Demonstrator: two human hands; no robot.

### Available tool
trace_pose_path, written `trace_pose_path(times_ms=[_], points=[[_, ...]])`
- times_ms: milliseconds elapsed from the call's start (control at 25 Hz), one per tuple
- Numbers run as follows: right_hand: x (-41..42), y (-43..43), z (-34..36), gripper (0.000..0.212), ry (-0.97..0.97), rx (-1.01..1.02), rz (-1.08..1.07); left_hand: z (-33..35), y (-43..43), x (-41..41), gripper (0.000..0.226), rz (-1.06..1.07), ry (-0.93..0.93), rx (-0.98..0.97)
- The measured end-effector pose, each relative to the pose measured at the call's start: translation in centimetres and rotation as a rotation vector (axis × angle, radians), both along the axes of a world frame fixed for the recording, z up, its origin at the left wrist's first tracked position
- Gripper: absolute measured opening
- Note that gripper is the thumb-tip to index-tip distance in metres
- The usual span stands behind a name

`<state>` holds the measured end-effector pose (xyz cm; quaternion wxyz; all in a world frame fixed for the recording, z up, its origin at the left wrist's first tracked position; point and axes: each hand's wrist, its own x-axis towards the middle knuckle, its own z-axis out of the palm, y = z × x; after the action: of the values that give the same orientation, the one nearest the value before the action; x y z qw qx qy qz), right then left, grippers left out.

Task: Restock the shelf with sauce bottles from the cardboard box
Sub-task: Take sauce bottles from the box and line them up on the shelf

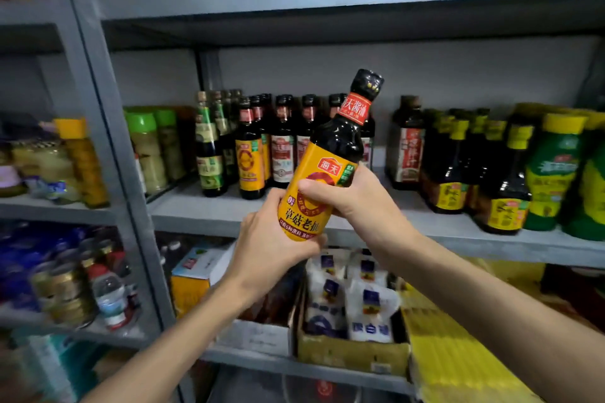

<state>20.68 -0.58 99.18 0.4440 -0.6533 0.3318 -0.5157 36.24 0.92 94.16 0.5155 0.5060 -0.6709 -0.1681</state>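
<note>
A dark sauce bottle [330,154] with an orange label, red neck band and black cap is held tilted to the right in front of the middle grey shelf [209,216]. My left hand [271,245] grips its base from below. My right hand [353,199] grips the labelled body from the right, thumb across the front. Behind it a row of matching dark bottles [250,154] stands on the shelf, with a bare gap to their right. The task's cardboard box cannot be identified in view.
Dark bottles with yellow caps [504,180] and green-yellow bottles [553,170] fill the shelf's right side. Green-capped jars [147,147] stand at its left. A cardboard tray of white bags [353,353] sits on the shelf below. A grey upright post [108,141] separates the left bay.
</note>
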Motion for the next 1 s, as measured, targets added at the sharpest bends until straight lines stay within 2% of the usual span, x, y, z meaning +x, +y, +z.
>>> trace_pose_path(times_ms=[200, 440, 760, 1000], points=[[9.8, -5.0, 1.3, 0.039, 0.034, 0.021, -0.038, 1.0, -5.0, 9.1, 0.055, -0.068, 0.065, 0.040], [13.3, -11.7, 2.8, 0.046, 0.122, -0.034, -0.051, 1.8, -11.8, 14.3, 0.057, -0.257, 0.038, 0.147], [15.8, -18.8, -0.4, 0.056, 0.243, -0.093, -0.018, -0.3, -18.0, 16.8, 0.066, -0.160, -0.002, 0.170], [17.5, -19.7, -2.2, 0.060, 0.256, -0.048, -0.056, -2.1, -20.2, 18.8, 0.075, -0.253, -0.077, 0.274]])
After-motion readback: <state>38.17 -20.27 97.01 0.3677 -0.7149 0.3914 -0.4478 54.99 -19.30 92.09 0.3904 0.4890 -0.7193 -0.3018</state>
